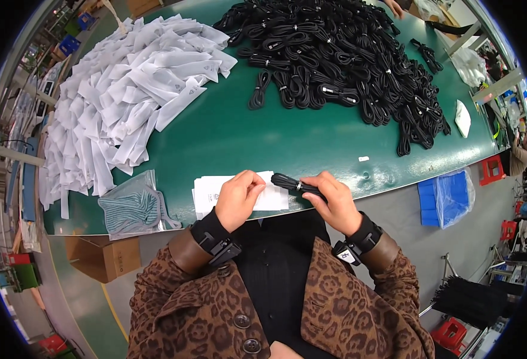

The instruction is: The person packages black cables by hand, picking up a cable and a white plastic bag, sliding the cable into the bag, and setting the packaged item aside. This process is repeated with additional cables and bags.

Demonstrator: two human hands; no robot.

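Head view: your left hand [239, 200] curls over the white stack [273, 200], grip unclear; right hand [338, 206] pinches a cable [287, 182] at its right end;
likely light, springy; hold by the tie [299, 186].

Right grip [337, 204] holds cable coil [287, 182]; left grip [235, 202] over white bags [272, 200].

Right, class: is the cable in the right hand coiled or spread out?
Coiled: the black cable forms narrow loops, with a pale band around them.
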